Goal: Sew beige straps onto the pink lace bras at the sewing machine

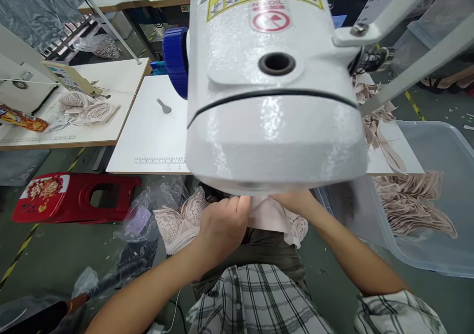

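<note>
A beige lace bra [266, 214] hangs over my lap at the front edge of the sewing machine's table, one cup to the left and part of another to the right. My left hand [225, 228] is closed in a pinch on the bra's fabric, just below the machine head. On the other side my right hand [293, 201] reaches in to the fabric, its fingers hidden under the machine. The white sewing machine [274, 136] fills the upper middle and covers the needle area.
A clear plastic tub [444, 260] with stacked beige pieces [414, 201] stands at right. Beige straps [377, 122] lie on the table's right end. A red stool [77, 196] is on the floor at left. A small grey tool [163, 106] and a printed ruler [159, 160] show on the white tabletop [148, 127].
</note>
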`<state>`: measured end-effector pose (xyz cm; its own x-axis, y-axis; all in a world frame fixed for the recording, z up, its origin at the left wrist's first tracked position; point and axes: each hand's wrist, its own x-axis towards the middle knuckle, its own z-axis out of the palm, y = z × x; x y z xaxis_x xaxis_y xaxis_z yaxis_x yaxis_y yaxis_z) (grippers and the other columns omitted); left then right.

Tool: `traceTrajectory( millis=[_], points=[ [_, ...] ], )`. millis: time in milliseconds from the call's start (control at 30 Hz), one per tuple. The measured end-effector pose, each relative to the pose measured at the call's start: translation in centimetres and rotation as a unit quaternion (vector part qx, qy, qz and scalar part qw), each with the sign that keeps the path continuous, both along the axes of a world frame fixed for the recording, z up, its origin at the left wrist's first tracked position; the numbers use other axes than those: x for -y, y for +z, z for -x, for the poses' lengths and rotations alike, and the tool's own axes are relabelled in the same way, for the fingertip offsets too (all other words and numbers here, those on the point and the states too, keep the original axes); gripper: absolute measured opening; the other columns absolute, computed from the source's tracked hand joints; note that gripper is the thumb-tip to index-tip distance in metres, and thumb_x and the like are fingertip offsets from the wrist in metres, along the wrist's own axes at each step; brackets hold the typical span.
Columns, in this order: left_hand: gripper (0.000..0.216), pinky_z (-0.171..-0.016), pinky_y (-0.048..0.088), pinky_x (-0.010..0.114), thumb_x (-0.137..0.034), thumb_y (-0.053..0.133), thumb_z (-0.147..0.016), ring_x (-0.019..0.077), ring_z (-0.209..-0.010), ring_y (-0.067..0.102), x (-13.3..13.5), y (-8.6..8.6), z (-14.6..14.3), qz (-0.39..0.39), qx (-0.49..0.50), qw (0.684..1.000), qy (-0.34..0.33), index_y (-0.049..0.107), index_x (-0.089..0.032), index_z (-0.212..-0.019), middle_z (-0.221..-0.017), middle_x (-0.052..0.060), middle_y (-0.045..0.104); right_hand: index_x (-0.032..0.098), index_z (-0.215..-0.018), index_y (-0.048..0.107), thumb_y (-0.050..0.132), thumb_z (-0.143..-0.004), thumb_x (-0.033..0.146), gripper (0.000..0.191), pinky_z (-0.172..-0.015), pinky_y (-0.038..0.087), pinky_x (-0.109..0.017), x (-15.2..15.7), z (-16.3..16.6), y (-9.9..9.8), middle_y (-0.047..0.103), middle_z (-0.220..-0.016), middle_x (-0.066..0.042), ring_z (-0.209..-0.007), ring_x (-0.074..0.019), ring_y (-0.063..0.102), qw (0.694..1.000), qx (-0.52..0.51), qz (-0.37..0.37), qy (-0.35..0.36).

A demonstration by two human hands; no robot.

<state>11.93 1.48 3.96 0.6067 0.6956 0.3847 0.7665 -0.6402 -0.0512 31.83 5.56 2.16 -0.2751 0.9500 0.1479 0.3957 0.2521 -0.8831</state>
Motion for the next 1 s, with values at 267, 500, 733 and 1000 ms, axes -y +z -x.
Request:
traceTrajectory(
  millis=[267, 500, 733, 1000],
  points=[
    [0.021, -0.044, 0.033, 0.03, -0.005, 0.049, -0.087, 0.0144, -0.045, 0.055, -0.1, -0.3, 0.0, -0.001, 0.016, 1.0, -0.012, 0.063, -0.014, -0.1, -0.054, -0.003, 0.059, 0.021, -0.115, 0.072, 0.058, -0.091, 0.037, 0.032, -0.066, 0.056, -0.031, 0.7, -0.4, -0.4, 0.064, -0.133, -0.011, -0.074, -0.0159, 0.064, 1.0, -0.001, -0.008, -0.03],
    [0.025, -0.052, 0.041, 0.027, -0.018, 0.041, -0.1, 0.0153, -0.055, 0.063, 0.3, -1.2, 1.3, 0.013, 0.08, 0.997, 0.017, 0.061, -0.013, -0.115, -0.069, 0.001, 0.071, 0.018, -0.113, 0.069, 0.058, -0.089, 0.033, 0.031, -0.06, 0.049, -0.026, 1.0, 0.1, -1.1, 0.065, -0.122, -0.01, -0.061, -0.0092, 0.051, 1.0, -0.021, -0.005, -0.022],
    [0.03, -0.061, 0.05, 0.025, -0.043, 0.045, -0.098, 0.0186, -0.078, 0.068, 0.4, -0.7, 2.5, 0.291, 0.285, 0.907, 0.105, 0.061, -0.017, -0.1, -0.088, 0.007, 0.071, 0.017, -0.11, 0.066, 0.061, -0.088, 0.039, 0.031, -0.062, 0.045, -0.026, 2.4, -0.7, -2.7, 0.067, -0.096, -0.006, -0.063, -0.0118, 0.051, 0.997, -0.008, 0.0, -0.081],
    [0.052, -0.071, 0.056, 0.029, -0.064, 0.048, -0.088, 0.0234, -0.077, 0.068, 0.6, -0.5, 3.5, 0.547, 0.273, 0.791, 0.011, 0.073, -0.019, -0.081, -0.078, 0.005, 0.073, 0.017, -0.079, 0.062, 0.054, -0.093, 0.039, 0.027, -0.064, 0.038, -0.021, 8.8, 0.8, 0.3, 0.056, -0.071, 0.002, -0.067, -0.009, 0.05, 0.988, -0.067, 0.054, 0.125]
  ],
)
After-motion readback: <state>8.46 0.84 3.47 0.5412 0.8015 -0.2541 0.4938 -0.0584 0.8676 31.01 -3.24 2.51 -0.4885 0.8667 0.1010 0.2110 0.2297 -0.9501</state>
